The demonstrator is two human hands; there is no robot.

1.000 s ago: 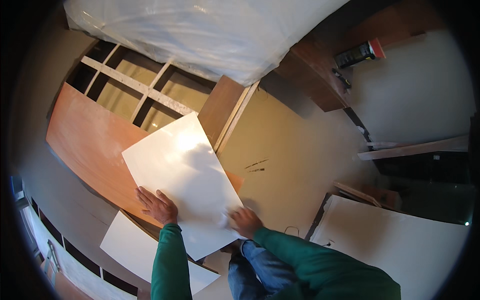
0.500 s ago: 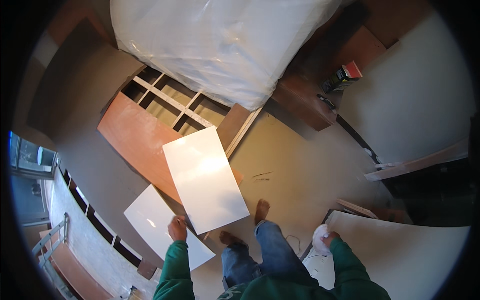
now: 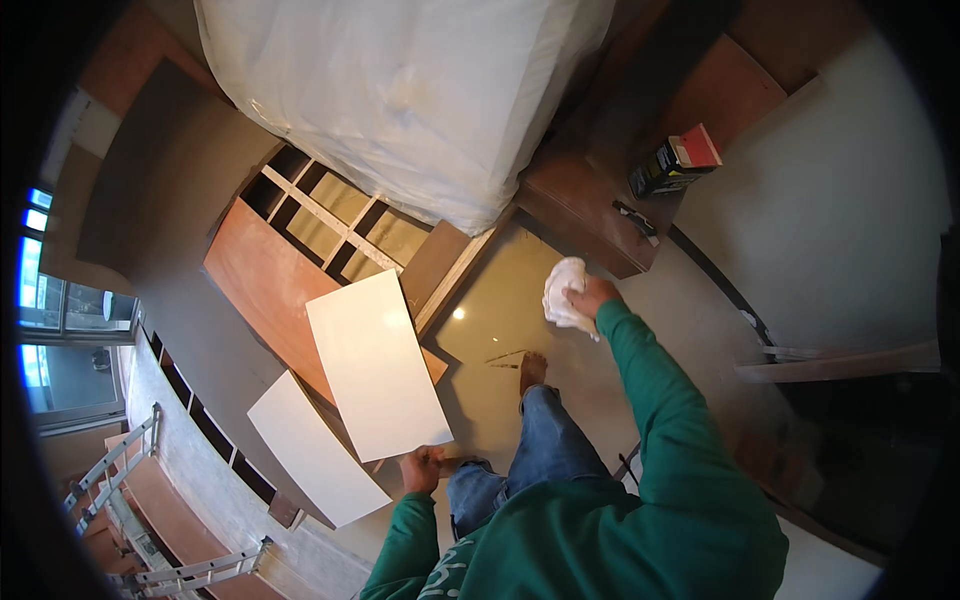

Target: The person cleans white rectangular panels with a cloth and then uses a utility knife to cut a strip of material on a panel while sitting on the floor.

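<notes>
My right hand (image 3: 592,298) is closed on a bunched white cloth (image 3: 568,293), held out over the floor to the right of the panels. My left hand (image 3: 421,469) has its fingers curled at the near edge of a glossy white panel (image 3: 375,370) and seems to grip it near its right corner. That panel lies slanted, partly over a brown wooden sheet (image 3: 270,275). A second white panel (image 3: 310,450) rests to its left, one edge close to the first.
Plastic sheeting (image 3: 400,100) drapes a large form ahead. Beside it is an open wooden frame (image 3: 325,215). On a brown wooden box (image 3: 570,205) at right stand a dark carton (image 3: 675,162) and a small black tool (image 3: 636,222). A ladder (image 3: 120,465) is at far left.
My right hand has swung forward and up with the cloth, away from the pale surface at lower right. My left hand has shifted from above the second panel to the first panel's near edge.
</notes>
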